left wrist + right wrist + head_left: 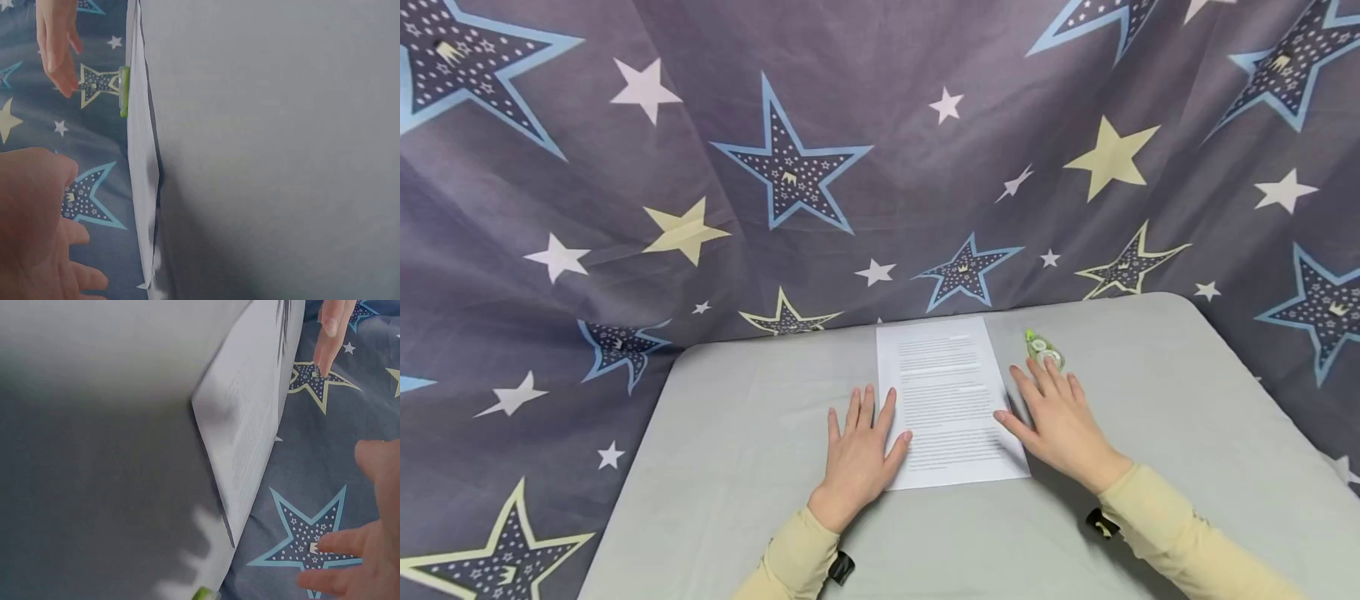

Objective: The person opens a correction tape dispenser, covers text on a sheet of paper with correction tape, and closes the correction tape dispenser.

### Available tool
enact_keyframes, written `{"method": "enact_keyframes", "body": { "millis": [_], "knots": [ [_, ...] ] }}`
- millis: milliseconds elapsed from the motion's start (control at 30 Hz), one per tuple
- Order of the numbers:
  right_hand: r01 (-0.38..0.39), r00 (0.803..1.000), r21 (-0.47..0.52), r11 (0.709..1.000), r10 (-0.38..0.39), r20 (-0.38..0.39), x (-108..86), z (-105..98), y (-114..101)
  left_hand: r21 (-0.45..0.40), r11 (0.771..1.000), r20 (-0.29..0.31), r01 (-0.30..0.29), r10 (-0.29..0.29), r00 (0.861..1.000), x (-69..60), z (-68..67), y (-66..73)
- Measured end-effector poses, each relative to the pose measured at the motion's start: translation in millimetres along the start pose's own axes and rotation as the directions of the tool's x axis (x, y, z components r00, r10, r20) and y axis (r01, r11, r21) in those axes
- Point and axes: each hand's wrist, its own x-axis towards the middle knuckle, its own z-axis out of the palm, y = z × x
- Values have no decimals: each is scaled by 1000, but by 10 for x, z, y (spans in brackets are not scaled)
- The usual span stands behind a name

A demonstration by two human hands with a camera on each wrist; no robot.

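A printed white sheet (947, 408) lies on the grey table. The left hand (859, 458) is at the sheet's left edge, fingers spread and extended. Over the right edge is the right hand (1063, 429), its fingers spread and holding nothing. Just beyond the right fingertips lies a green correction tape dispenser (1042, 348). In the left wrist view the left hand (37, 231) is beside the sheet (142, 169), seen nearly edge-on. The right wrist view shows the right hand (369, 537) held off the sheet (240, 419), with the dispenser (204, 594) at the bottom edge.
The table (760, 442) has rounded far corners. Behind and beside it hangs a grey-purple curtain (880, 200) printed with stars. A dark band (842, 568) shows at the left wrist and another (1102, 524) at the right wrist.
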Motion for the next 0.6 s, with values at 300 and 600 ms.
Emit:
{"method": "enact_keyframes", "body": {
  "millis": [300, 600],
  "knots": [
    [19, 999, -2, 1000, -19, -40, 238, -58, 160, 34, 999, -72, -22, 25, 997, -21, -15, -19],
    [-22, 1000, -30, 999, 22, 0, 508, -7, 551, 53, 998, -89, -46, 50, 995, -14, -51, -39]
  ]
}}
